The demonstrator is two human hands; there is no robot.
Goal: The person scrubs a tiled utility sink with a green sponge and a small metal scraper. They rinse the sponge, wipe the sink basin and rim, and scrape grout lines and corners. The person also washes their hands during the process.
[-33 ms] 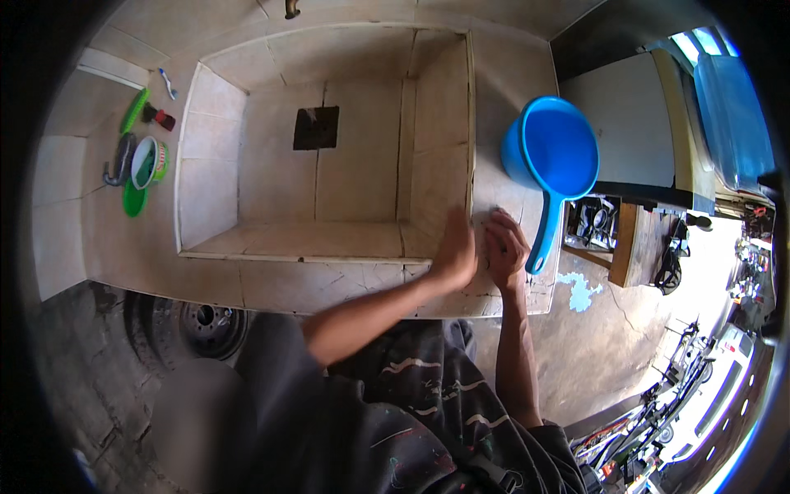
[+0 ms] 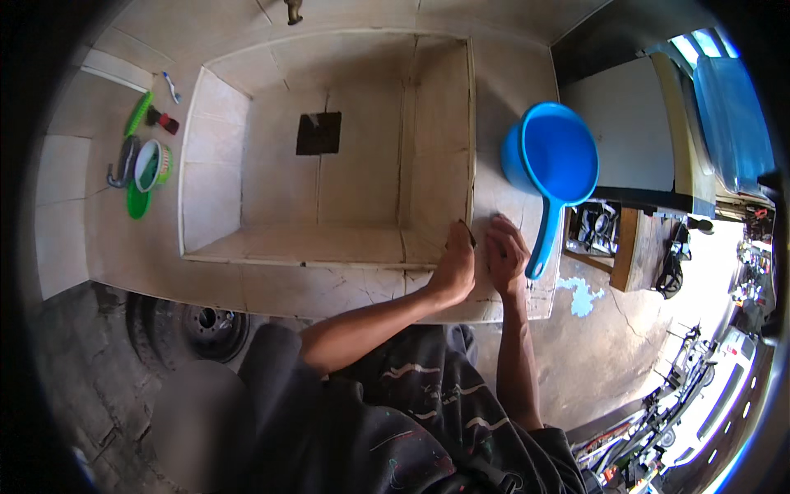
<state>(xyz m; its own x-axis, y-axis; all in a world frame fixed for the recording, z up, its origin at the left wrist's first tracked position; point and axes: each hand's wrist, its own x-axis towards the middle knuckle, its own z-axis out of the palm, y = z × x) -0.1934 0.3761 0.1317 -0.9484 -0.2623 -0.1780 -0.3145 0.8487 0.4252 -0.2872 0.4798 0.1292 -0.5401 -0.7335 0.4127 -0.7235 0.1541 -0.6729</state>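
My left hand (image 2: 455, 270) is at the near right corner of a tiled basin (image 2: 362, 265), its fingers closed against the rim. A dark sliver shows at its fingertips, too small to name. Just to the right, my right hand (image 2: 507, 251) rests on the tiled ledge with its fingers bent and drawn together; what lies under them, if anything, is hidden. Beside it stands a blue dipper (image 2: 562, 156), its long handle pointing toward me and passing close to the right hand.
A square dark drain (image 2: 318, 133) is in the basin floor, below a brass tap (image 2: 294, 11). On the left ledge are a toothbrush (image 2: 171, 87), a red brush (image 2: 167, 123), a green brush (image 2: 139, 114) and a white-and-green tub (image 2: 164, 165). A wheel (image 2: 212, 328) lies below.
My left fingers, blurred and raised a little earlier, are now lower at the basin rim. The view has shifted slightly; my right hand stays in place.
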